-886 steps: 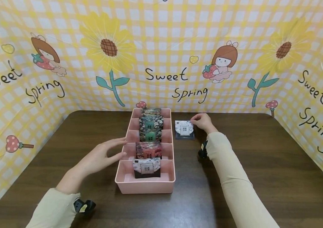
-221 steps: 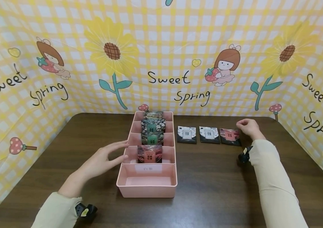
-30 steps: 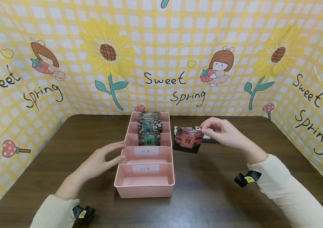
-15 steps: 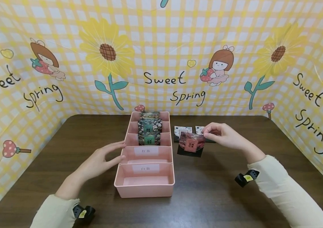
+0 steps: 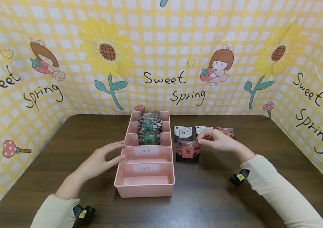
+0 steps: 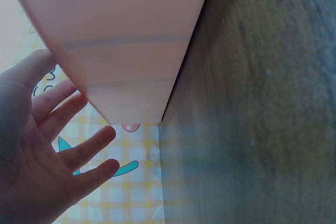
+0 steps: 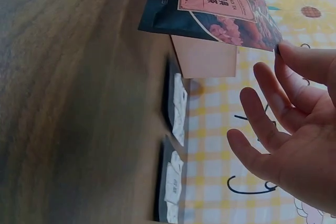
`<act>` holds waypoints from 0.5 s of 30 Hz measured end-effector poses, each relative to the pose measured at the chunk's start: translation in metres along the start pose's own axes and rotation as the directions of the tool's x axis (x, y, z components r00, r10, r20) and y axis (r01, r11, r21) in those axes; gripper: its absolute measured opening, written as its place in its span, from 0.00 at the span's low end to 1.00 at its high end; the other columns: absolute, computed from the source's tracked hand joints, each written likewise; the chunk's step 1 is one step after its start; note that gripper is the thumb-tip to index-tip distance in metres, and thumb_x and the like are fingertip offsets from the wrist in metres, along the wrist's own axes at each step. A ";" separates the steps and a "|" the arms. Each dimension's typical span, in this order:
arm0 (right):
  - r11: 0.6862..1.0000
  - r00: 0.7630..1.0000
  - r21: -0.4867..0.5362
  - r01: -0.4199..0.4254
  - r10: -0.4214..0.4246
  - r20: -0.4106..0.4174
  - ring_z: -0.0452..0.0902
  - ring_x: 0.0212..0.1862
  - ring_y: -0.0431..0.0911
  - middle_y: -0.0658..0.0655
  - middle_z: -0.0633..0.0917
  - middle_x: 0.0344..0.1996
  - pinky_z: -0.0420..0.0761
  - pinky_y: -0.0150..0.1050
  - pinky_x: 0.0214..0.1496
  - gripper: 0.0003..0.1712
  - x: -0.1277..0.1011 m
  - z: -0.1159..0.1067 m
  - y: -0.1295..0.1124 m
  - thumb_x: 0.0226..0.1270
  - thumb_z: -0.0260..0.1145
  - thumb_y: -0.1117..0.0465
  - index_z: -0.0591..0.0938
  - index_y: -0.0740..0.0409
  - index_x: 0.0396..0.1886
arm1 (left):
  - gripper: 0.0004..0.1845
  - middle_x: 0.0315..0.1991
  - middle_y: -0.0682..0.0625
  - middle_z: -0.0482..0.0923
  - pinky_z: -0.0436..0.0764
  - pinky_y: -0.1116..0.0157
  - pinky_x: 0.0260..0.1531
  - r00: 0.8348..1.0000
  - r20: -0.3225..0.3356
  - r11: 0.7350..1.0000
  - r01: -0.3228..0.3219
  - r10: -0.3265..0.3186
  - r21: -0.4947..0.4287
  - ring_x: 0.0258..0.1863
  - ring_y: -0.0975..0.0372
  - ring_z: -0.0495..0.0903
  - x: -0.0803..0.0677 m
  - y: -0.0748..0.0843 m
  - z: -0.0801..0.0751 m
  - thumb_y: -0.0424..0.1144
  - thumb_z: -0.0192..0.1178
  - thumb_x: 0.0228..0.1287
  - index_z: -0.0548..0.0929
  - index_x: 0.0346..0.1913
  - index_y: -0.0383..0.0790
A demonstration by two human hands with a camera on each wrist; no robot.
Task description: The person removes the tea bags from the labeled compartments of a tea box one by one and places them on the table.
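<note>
In the head view my right hand (image 5: 222,141) pinches a red and black tea sachet (image 5: 188,152) by its upper right corner, close over the table right of the pink box. In the right wrist view that sachet (image 7: 220,11) is held between thumb and forefinger, with the other fingers spread. My left hand (image 5: 97,163) rests fingertips and thumb at the left rim of the pink divided box (image 5: 144,192). Behind the held sachet lie two white-topped sachets (image 5: 183,132) and another red one (image 5: 226,130), partly hidden by my right hand.
Paper labels (image 5: 145,168) show in the box's two front compartments, which hold no sachets. Farther back stand a green sachet (image 5: 149,138), a white-flowered one (image 5: 150,126) and more at the rear. A checked cloth (image 5: 161,41) rises behind the brown table (image 5: 221,196).
Since the oldest frame, the white and red sachets have left the front compartments. Over the last second my right hand brings the held red sachet nearer and lower; my left hand stays put.
</note>
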State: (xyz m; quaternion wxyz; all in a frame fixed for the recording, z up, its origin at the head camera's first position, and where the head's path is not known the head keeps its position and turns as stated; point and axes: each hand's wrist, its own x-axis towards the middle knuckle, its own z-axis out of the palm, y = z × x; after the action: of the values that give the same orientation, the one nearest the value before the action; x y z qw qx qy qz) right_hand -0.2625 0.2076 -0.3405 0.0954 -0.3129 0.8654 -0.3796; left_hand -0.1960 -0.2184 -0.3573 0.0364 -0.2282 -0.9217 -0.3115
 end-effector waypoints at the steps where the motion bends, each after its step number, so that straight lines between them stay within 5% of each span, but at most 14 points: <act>1: 1.000 1.000 0.006 -0.007 0.007 0.012 0.74 0.44 0.35 0.59 0.81 0.42 0.77 0.34 0.48 0.07 0.001 0.001 -0.001 0.68 0.58 0.61 0.80 0.60 0.37 | 0.24 0.63 0.42 0.71 0.70 0.44 0.59 1.000 -0.003 1.000 -0.005 0.005 0.000 0.63 0.46 0.70 0.000 0.000 0.000 0.46 0.60 0.62 0.74 0.60 0.41; 8: 1.000 0.999 0.001 -0.030 0.030 0.037 0.75 0.45 0.39 0.59 0.82 0.43 0.77 0.36 0.49 0.09 0.006 0.006 0.003 0.69 0.57 0.60 0.80 0.61 0.40 | 0.24 0.63 0.41 0.71 0.69 0.44 0.59 1.000 -0.007 1.000 -0.022 0.022 -0.004 0.63 0.46 0.69 0.000 0.001 0.000 0.45 0.59 0.63 0.74 0.60 0.41; 15: 0.998 0.998 -0.010 -0.063 0.062 -0.025 0.76 0.43 0.41 0.60 0.83 0.41 0.78 0.35 0.47 0.10 0.012 0.011 0.013 0.69 0.57 0.61 0.81 0.63 0.40 | 0.24 0.63 0.41 0.71 0.69 0.44 0.59 1.000 -0.003 1.000 -0.027 0.027 -0.007 0.63 0.46 0.69 0.000 0.000 0.000 0.45 0.59 0.63 0.74 0.61 0.40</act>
State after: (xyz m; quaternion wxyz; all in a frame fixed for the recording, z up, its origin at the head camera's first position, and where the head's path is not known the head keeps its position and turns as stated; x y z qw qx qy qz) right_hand -0.2735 0.1998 -0.3567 0.0949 -0.2815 0.8780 -0.3754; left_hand -0.1960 -0.2185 -0.3576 0.0411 -0.2402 -0.9175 -0.3145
